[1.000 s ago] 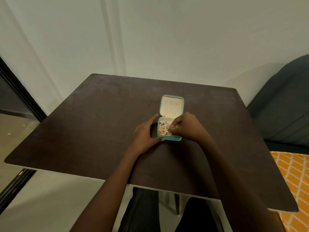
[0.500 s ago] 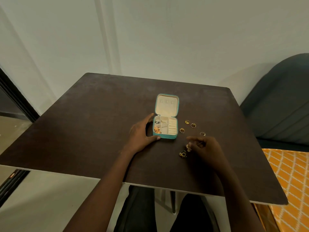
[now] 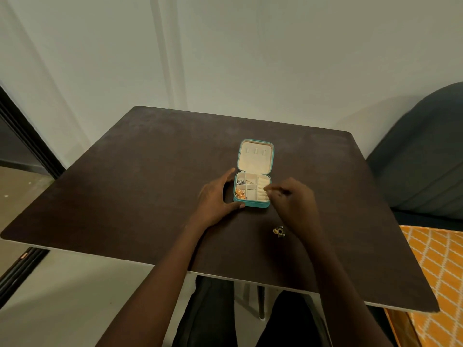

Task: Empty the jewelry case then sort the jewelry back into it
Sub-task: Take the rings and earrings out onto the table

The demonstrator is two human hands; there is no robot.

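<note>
A small teal jewelry case [image 3: 253, 203] lies open in the middle of the dark table [image 3: 150, 184], its cream lid [image 3: 255, 156] tipped back. Gold and blue pieces [image 3: 241, 192] fill its left compartments. The ring-roll section [image 3: 262, 187] on the right looks bare. My left hand [image 3: 215, 201] grips the case's left side, thumb at the front corner. My right hand [image 3: 290, 199] hovers at the case's right edge, blurred, with its fingertips over the ring rolls. A small cluster of jewelry [image 3: 278, 231] lies on the table below my right hand.
A dark grey upholstered chair [image 3: 421, 159] stands to the right of the table, above an orange patterned rug [image 3: 436, 266]. A white wall runs behind the table's far edge. My legs show under the near edge.
My right hand moved from the case to the table at the right, left jewelry there, and has come back to the case's right edge. Its wrist now hides the loose rings. My left hand stayed.
</note>
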